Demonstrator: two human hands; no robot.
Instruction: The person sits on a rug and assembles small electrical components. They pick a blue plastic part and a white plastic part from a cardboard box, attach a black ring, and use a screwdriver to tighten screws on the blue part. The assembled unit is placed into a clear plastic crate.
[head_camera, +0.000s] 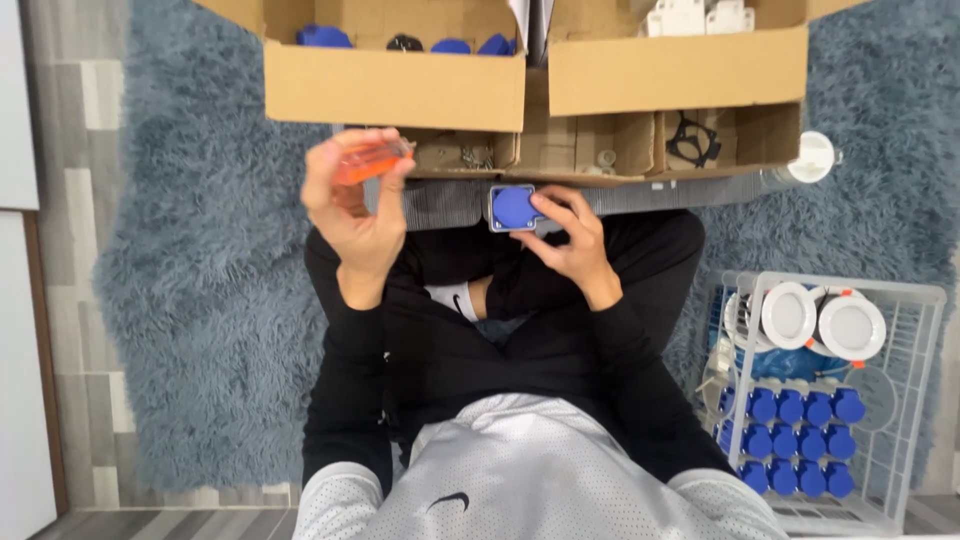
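Left hand closed round blurred orange piece; right hand pinching blue-faced socket just below cardboard boxes; probably light, rigid plastic, best held by edges

Single head-worn view, looking steeply down past the seated person's lap onto shaggy grey-blue rug; close range.

A small orange piece (blurred) is raised up; a square blue-faced socket part is held lower, face up.
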